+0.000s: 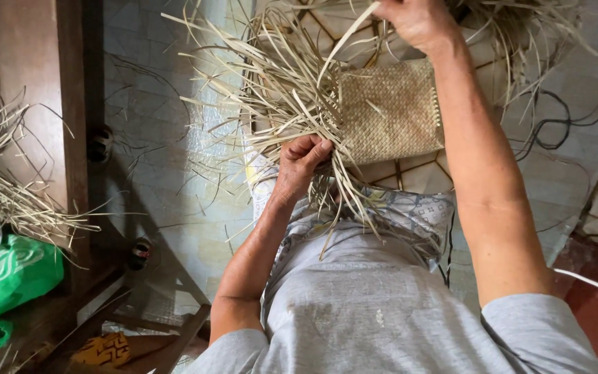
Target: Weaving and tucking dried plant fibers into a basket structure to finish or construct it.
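A partly woven straw mat (392,111) lies in front of me over my lap, its left edge fraying into many loose pale strips (278,83). My left hand (302,161) is closed on the mat's lower left corner, where the strips bunch together. My right hand (417,21) is stretched forward at the top of the view, pinching one long strip (344,45) that runs down toward the weave. My patterned trousers (410,211) show under the mat.
A dark wooden furniture piece (70,104) stands at left, with a heap of dry straw (1,180) and a green plastic bag (8,273) on it. Black cables (562,125) trail over the tiled floor (153,138) at right. More straw (520,34) lies at the top right.
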